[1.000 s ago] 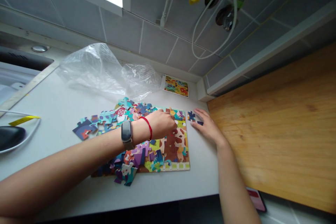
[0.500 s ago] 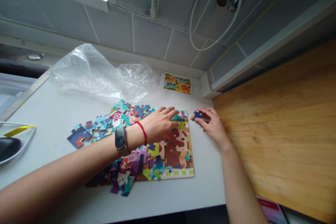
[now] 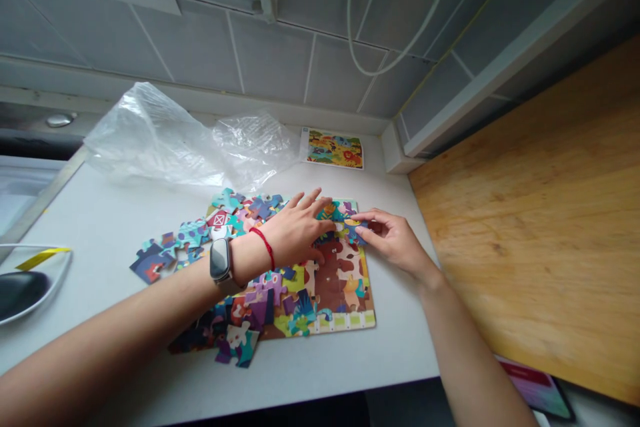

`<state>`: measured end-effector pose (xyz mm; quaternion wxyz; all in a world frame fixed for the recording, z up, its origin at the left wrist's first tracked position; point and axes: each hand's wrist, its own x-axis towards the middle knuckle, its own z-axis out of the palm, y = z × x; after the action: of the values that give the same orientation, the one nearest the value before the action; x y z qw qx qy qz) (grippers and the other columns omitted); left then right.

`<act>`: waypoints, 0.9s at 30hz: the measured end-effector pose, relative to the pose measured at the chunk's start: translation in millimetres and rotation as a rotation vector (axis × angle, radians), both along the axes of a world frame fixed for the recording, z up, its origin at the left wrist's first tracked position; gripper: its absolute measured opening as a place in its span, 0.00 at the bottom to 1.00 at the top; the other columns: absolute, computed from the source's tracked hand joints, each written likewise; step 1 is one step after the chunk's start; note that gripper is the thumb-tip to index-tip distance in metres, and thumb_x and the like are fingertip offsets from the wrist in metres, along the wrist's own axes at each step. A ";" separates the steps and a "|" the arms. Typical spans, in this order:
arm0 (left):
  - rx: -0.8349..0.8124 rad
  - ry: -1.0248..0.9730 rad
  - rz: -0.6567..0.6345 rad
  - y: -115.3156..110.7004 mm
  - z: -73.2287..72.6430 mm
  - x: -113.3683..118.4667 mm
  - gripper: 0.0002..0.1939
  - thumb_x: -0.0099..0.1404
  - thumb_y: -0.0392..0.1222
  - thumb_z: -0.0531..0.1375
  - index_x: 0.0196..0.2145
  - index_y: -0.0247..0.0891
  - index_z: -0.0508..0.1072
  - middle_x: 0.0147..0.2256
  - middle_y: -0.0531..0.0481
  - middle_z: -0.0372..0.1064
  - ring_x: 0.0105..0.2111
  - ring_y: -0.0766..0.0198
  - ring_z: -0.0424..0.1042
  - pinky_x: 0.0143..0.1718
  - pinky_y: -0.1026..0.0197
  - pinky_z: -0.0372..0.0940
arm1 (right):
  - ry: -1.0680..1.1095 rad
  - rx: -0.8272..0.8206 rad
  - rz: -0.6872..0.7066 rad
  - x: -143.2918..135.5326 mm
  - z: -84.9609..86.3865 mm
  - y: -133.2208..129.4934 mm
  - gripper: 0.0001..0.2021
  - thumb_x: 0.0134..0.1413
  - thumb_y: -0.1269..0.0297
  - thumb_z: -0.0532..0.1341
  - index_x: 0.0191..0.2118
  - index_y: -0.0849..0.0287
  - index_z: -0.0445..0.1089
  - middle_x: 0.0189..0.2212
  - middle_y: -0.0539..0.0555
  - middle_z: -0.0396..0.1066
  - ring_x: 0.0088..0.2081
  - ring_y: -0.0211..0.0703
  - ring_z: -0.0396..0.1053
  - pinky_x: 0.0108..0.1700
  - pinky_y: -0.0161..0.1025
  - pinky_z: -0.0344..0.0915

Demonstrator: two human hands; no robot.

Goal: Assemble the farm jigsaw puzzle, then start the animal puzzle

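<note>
A colourful jigsaw puzzle board [image 3: 334, 283] lies on the white table, its right part fitted together with a brown animal picture. Loose jigsaw pieces [image 3: 193, 233] are heaped over its left side and spill onto the table. My left hand [image 3: 300, 227], wearing a watch and a red cord, spreads its fingers over the upper middle of the board; whether its fingertips touch pieces is unclear. At the board's upper right edge, my right hand [image 3: 397, 240] pinches a dark blue puzzle piece [image 3: 354, 229] between thumb and fingers, above the fitted part.
Behind the board lie a crumpled clear plastic bag [image 3: 185, 147] and a small picture card [image 3: 333, 148]. A wooden panel [image 3: 540, 233] borders the table on the right. A black mouse-like object [image 3: 23, 295] with a white cable is at left. Tiled wall rises behind.
My right hand has moved left with the puzzle piece, from beside the board to over its upper right edge. My left hand stays over the board. The view has shifted slightly.
</note>
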<state>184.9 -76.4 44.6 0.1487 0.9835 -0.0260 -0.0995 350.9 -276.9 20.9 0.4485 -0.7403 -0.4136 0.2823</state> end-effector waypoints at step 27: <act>-0.039 -0.079 0.030 0.1 -9.5 -1.3 0.46 0.59 0.47 0.78 0.68 0.38 0.63 0.74 0.30 0.52 0.77 0.30 0.45 0.72 0.33 0.56 | -0.277 -0.134 0.045 -14.1 -3.7 5.1 0.07 0.61 0.62 0.71 0.44 0.50 0.85 0.41 0.53 0.74 0.34 0.42 0.73 0.39 0.40 0.71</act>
<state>183.6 -76.4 35.1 0.1679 0.9839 -0.0192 -0.0578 336.8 -271.8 17.2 0.3301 -0.7909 -0.4684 0.2145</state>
